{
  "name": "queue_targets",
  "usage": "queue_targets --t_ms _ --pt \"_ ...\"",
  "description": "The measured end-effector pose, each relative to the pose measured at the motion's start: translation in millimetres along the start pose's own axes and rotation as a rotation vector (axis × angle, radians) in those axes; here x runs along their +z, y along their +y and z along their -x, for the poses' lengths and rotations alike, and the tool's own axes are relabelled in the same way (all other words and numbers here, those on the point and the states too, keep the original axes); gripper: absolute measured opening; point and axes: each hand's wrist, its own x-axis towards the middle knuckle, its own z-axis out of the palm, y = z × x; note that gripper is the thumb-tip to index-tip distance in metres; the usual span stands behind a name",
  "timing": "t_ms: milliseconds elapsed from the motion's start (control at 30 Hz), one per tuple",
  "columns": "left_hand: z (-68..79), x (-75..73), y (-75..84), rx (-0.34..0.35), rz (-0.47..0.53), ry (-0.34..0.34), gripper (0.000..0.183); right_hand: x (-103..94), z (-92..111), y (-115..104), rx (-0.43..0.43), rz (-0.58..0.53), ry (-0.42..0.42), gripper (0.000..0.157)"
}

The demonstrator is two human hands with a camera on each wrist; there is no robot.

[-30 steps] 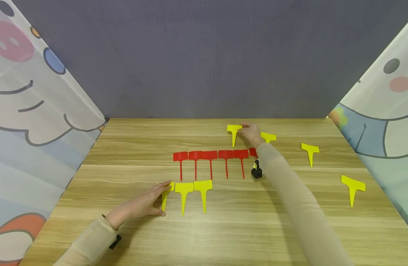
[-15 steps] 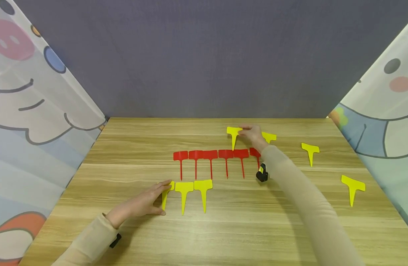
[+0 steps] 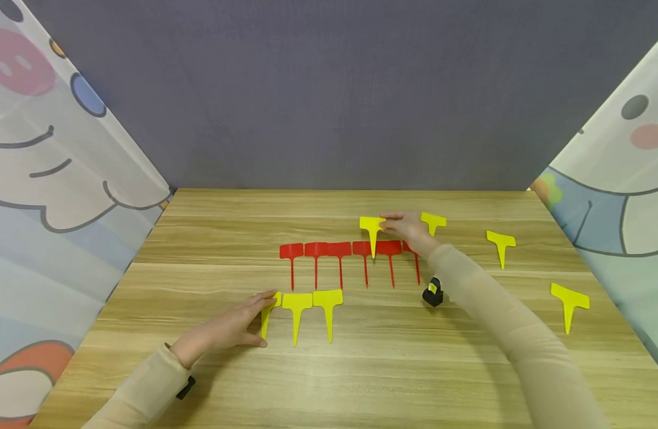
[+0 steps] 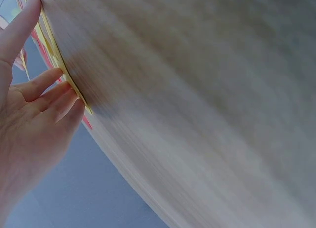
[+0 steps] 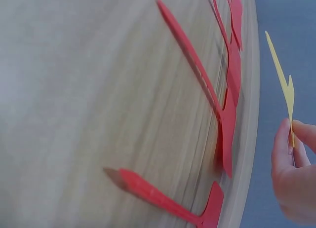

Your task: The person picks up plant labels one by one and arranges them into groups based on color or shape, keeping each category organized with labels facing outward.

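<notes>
Between right thumb and fingertips I pinch one end of a yellow T-shaped plant label (image 3: 372, 229), lifted above the row of red plant labels (image 3: 339, 250). That right hand (image 3: 409, 229) is over the right part of the row and partly hides its last label; in the right wrist view the held yellow label (image 5: 289, 92) is seen edge-on. My left hand (image 3: 234, 322) rests its fairly straight fingers on the leftmost yellow label (image 3: 267, 319), covering part of it. Beside it lie two more yellow labels, the middle one (image 3: 297, 302) and the right one (image 3: 328, 299).
Loose yellow labels lie to the right: one behind the right hand (image 3: 433, 220), one farther right (image 3: 501, 239) and one nearer the right edge (image 3: 570, 297). A dark grey panel (image 3: 329, 95) stands along the back of the wooden table (image 3: 387, 381); printed curtains flank it.
My right hand has come towards me with the yellow label, which now overlaps the red row in the head view. The left hand has stayed in place.
</notes>
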Motion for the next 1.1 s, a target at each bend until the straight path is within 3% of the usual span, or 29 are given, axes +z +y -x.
queue_targets --t_ms 267,500,733,1100 --pt "-0.2 -0.1 -0.3 -0.006 0.007 0.001 0.074 7.5 17.6 1.1 0.014 -0.021 0.000 0.038" --pt "-0.9 -1.0 0.2 0.001 -0.003 0.003 0.075 14.0 30.8 14.2 -0.061 0.001 -0.130 0.038" --pt "-0.7 -0.2 -1.1 0.000 0.003 -0.001 0.076 27.3 51.9 15.9 0.020 -0.007 -0.127 0.038" --pt "-0.9 1.2 -3.8 0.006 -0.001 0.004 0.077 37.6 79.1 29.3 0.040 0.002 -0.151 0.036"
